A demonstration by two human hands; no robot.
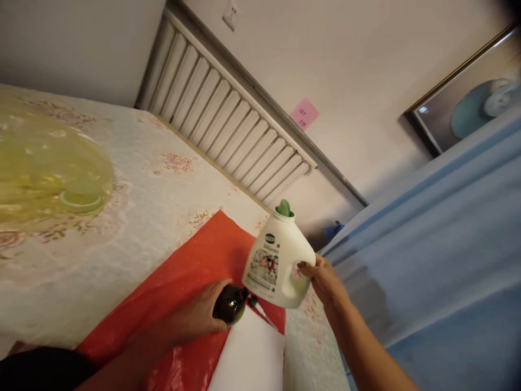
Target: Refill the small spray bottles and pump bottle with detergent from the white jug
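Right hand [323, 282]: fingers wrapped through the handle of the white plastic detergent jug with green cap [274, 258], held tilted above the bed.
Left hand [199, 317]: fingers closed around the dark round glass bottle [230, 304], at the jug's 7 o'clock.
Beneath: red plastic sheet [191, 271] and white paper [252, 353] on the floral bedspread [142, 190].
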